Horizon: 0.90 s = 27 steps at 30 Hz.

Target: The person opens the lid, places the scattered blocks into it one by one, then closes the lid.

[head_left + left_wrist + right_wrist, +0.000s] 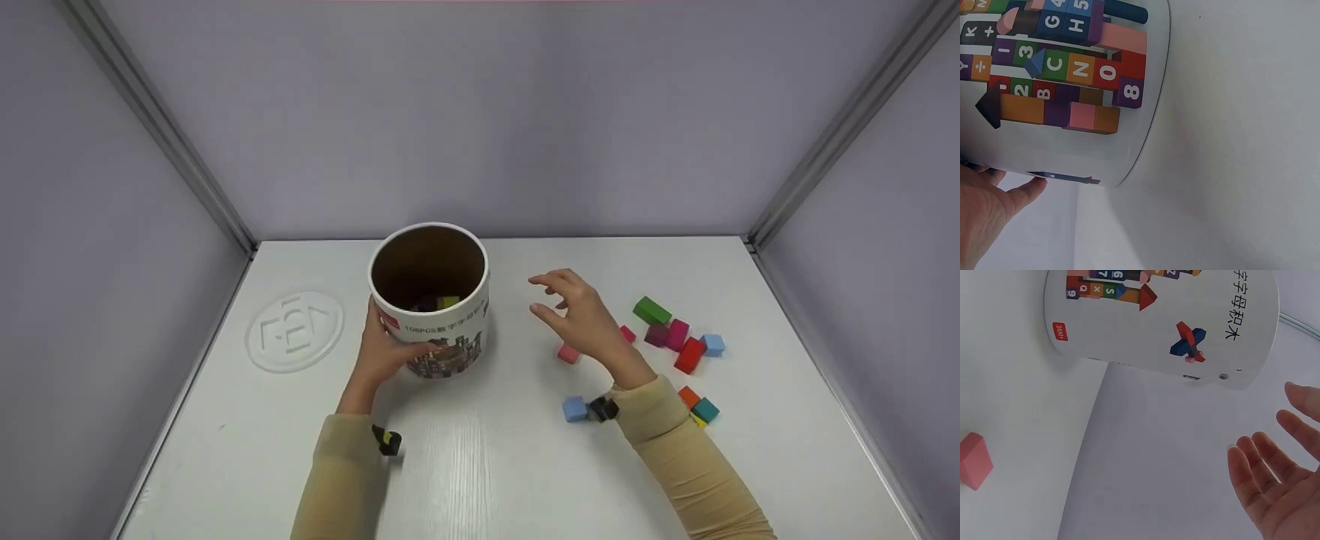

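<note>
A white cylindrical bucket [465, 330] printed with letter blocks stands at the left middle of the table, its open mouth tilted toward the head camera. My left hand [379, 352] grips its left side, thumb across the front and fingers round the back. Inside, a yellow-green block [448, 301] shows near the bottom; the rest is dark. My right hand [581, 315] hovers right of the bucket, fingers loosely bent and nothing between them. Close under it lie pink blocks [568, 353]. In the right wrist view, the right hand [1280, 484] is apart from the bucket [1151, 332].
On the right lie several loose blocks: green [652, 310], magenta [676, 334], red [690, 355], light blue [713, 345] and teal [706, 410]. A blue block [574, 409] is near the right wrist. A clear round plate [294, 331] lies at left. Grey walls enclose the table.
</note>
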Available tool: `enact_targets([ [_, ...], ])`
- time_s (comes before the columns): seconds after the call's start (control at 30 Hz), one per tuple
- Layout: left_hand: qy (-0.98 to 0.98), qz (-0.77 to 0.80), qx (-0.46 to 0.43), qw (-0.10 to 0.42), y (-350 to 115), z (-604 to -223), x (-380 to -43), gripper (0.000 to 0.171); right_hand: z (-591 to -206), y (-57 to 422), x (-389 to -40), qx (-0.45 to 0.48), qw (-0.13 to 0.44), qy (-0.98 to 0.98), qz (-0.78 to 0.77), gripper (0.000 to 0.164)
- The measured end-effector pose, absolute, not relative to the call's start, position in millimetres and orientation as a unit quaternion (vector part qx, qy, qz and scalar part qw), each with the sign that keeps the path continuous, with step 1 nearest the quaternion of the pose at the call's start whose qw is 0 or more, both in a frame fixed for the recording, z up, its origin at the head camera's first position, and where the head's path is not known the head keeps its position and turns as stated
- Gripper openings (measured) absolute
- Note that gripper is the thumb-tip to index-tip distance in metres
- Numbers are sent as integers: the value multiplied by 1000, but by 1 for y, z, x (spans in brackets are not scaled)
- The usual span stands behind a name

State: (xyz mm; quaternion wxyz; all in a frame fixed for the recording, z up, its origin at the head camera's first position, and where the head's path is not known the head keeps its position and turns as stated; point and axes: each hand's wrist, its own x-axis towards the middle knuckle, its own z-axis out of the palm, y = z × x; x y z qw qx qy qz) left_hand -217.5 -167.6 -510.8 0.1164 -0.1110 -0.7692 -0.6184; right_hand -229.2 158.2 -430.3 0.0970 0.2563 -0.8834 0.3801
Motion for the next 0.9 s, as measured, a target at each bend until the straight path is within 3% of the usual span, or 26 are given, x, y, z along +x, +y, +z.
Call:
enact_targets([
  [0.5, -783, -601, -99, 125, -167, -510, -216, 128, -478, 209, -219, 168, 1, -936, 309, 49],
  [0.9, -775, -614, -97, 117, -168, -511, -218, 129, -519, 220, -220, 134, -103, -948, 270, 51],
])
